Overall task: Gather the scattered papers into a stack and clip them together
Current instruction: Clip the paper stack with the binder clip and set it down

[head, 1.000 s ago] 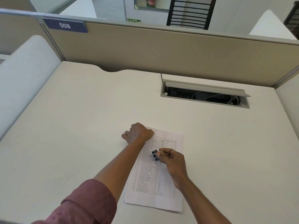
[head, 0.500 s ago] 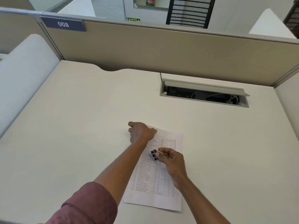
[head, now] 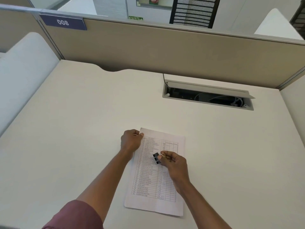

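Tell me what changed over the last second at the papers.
The left hand slid leftward off the page's top corner and now pinches the top-left edge of the paper stack. The right hand stayed over the sheet, still holding the black binder clip. Stack unmoved, clip not yet on.

A neat stack of white papers, printed table on top, lies lengthwise near the desk's front edge. A black binder clip is held just above it.
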